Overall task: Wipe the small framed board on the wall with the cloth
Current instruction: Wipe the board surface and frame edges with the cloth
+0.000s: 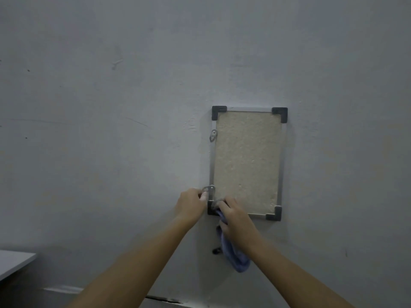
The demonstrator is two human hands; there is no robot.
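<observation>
The framed cork board (246, 163) hangs right of centre on the wall (111, 107). The left hand (191, 203) pinches its lower metal hanger tab (210, 190). The right hand (235, 218) grips the bluish cloth (233, 256) against the board's lower-left corner.

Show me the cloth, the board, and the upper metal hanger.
cloth (233, 257): head view, hanging blue fold.
board (246, 161): head view, beige panel centre.
upper metal hanger (213, 135): head view, its plate.
</observation>
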